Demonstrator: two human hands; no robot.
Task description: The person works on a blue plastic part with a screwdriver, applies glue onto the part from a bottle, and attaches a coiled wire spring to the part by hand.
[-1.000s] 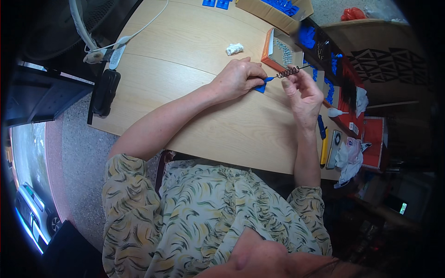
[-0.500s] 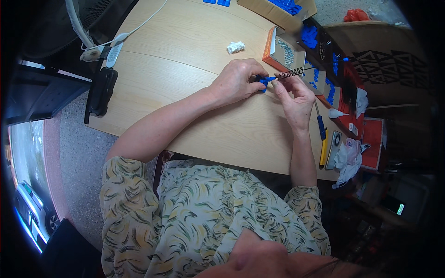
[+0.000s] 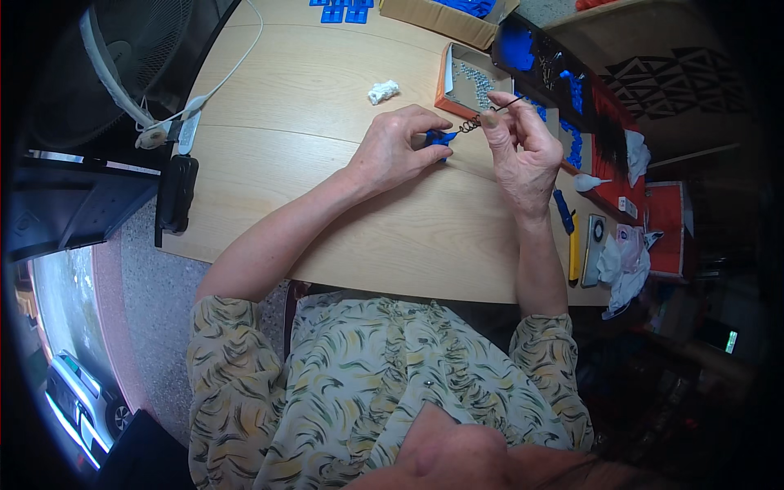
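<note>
Over the middle of the desk, my left hand [image 3: 390, 149] is closed, thumb and fingers pinching a small blue plastic part [image 3: 441, 138]. A thin black coiled cord [image 3: 469, 125] runs from the tip of this part toward my right hand [image 3: 524, 159]. Near the coil's far end, the thumb and fingers of my right hand are closed on the cord. A straight black end pokes out beyond the fingertips. My left fingers hide much of the blue part.
Beyond my hands lie a crumpled white wad [image 3: 383, 91] and an open box of small metal pieces [image 3: 445, 98]. Blue parts [image 3: 344, 15] lie at the far edge. To the right are a blue-handled screwdriver [image 3: 563, 211], a yellow cutter [image 3: 574, 249] and a white-tipped bottle [image 3: 587, 182].
My right fingers have left the blue part's tip and now grip the cord farther along. My left hand still holds the blue part. The whole view has shifted slightly.
</note>
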